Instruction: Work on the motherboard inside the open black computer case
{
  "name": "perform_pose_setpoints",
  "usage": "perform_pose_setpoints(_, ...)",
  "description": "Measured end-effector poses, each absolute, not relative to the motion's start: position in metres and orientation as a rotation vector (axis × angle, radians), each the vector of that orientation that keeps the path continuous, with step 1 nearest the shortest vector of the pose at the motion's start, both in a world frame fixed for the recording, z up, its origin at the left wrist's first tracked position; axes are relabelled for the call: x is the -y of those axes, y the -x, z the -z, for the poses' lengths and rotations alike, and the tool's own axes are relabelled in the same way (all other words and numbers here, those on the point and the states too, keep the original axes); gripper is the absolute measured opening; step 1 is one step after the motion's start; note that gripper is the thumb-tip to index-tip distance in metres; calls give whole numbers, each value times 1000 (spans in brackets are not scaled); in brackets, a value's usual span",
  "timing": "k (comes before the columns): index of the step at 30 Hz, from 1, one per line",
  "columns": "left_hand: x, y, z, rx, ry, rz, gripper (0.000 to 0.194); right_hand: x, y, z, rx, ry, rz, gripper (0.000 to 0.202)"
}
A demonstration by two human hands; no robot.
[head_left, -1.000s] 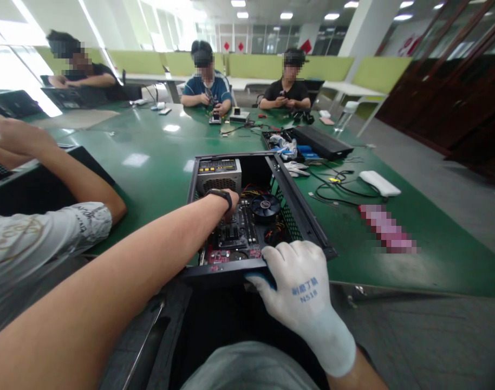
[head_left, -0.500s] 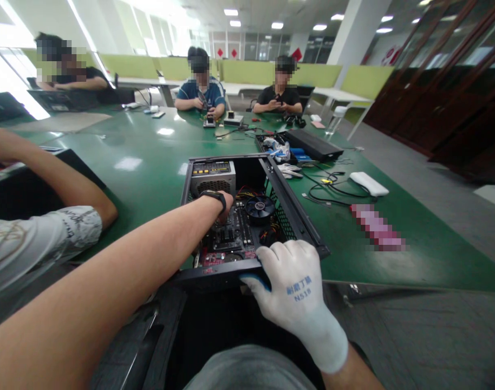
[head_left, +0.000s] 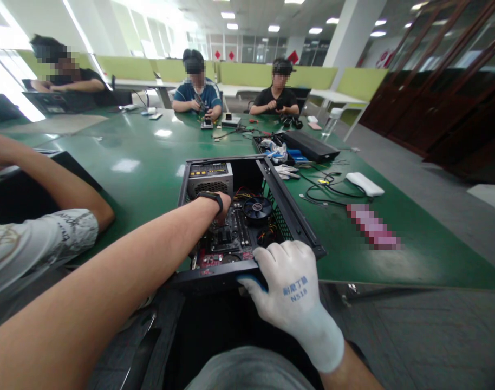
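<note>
An open black computer case (head_left: 294,208) lies at the table's near edge, its inside facing up. In it are a grey power supply (head_left: 213,184), a motherboard (head_left: 225,238) and a black cooling fan (head_left: 257,208). My bare left hand (head_left: 223,206), with a black band at the wrist, reaches down inside beside the power supply, over the board. Its fingers are hidden, so what they touch cannot be seen. In a white work glove, my right hand (head_left: 290,281) grips the near rim of the case, fingers over the top and thumb on the outer side.
Close on the left, a co-worker's arm (head_left: 69,189) rests by another black case (head_left: 75,170). Beyond my case lie gloves (head_left: 287,171), black cables (head_left: 312,189), a white box-like object (head_left: 364,184) and a blurred pink item (head_left: 371,225). Several people sit across the green table (head_left: 418,265).
The whole view has shifted slightly, moving most things a little to the left. My left hand stays inside the case and my right hand keeps its grip on the rim.
</note>
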State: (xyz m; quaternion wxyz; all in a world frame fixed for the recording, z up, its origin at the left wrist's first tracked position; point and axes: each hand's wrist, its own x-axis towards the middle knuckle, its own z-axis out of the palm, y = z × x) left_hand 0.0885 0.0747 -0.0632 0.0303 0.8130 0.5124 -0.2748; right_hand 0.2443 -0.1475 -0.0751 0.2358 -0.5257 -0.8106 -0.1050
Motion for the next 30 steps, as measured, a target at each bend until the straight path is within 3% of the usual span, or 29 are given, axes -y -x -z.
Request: perform_pose_setpoints(30,-72,-88,62,-1552,-2544,825,56,148,-244,76,2232,1459,291,38)
